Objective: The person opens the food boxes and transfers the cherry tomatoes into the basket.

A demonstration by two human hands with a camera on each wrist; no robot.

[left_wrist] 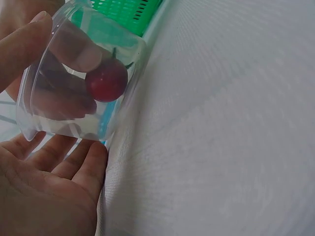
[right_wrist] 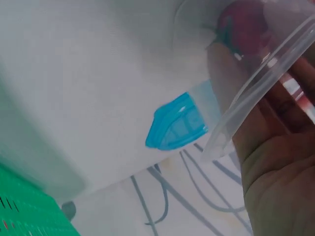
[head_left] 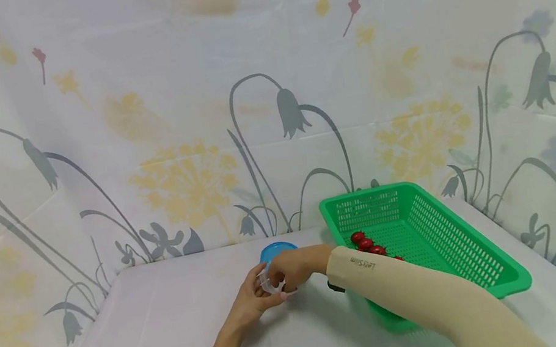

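Note:
My left hand (head_left: 249, 302) holds a clear plastic cup (left_wrist: 42, 105) tilted on its side, fingers beneath it and thumb near its rim. The right hand (head_left: 295, 268) reaches into the cup's mouth. Inside, its thumb and finger meet a red cherry tomato (left_wrist: 107, 80) with a green stem, near the bottom of the cup. Through the cup wall, the same tomato (right_wrist: 242, 27) shows blurred in the right wrist view. Just beyond the hands lies a blue translucent plastic piece (head_left: 276, 249), partly hidden by the right hand in the head view.
A green perforated basket (head_left: 455, 229) stands on the right, under the right forearm in the head view. Several cherry tomatoes (head_left: 365, 244) lie along its left side. White cloth (head_left: 167, 304) covers the table, and a flower-patterned curtain (head_left: 277, 167) hangs behind.

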